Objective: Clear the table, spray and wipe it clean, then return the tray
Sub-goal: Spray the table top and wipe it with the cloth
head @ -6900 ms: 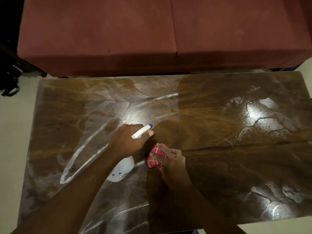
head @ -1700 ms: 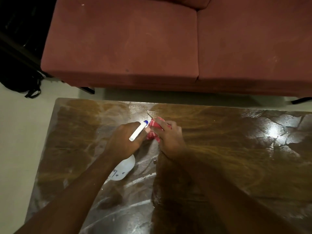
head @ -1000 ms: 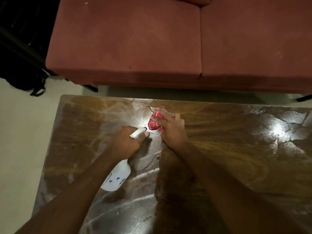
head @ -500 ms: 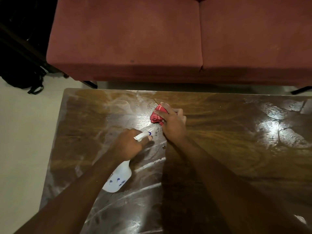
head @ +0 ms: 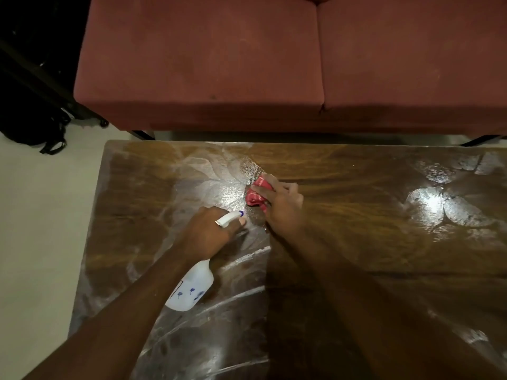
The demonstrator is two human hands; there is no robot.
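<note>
A big red sofa (head: 219, 64) is sitting just past the far edge of the bench (head: 384, 256). The bench is made of brown wood, and its top is shining with wet streaks and bright patches. A black bag (head: 33, 127) is lying on the pale floor (head: 41, 215), out past the far left corner of the bench.

A white spray bottle (head: 192, 289) with little blue marks is leaning over the left part of the bench. Its bottom is pointing at the near edge of the bench, and its blue-tipped nozzle (head: 229, 216) is pointing toward the far edge. I cannot tell if the bottle is touching the bench top.

The left hand (head: 208, 231) is gripping the top of the bottle, with its fingers curling round the neck. The right hand (head: 282, 207) is working just beside it, a bit closer to the far edge of the bench. Its fingers are bending over a crumpled red cloth (head: 256, 194), holding it and pressing it down onto the bench top. The cloth is lying on a wet, shiny patch. The nozzle tip is sitting near the cloth but not touching it.
</note>
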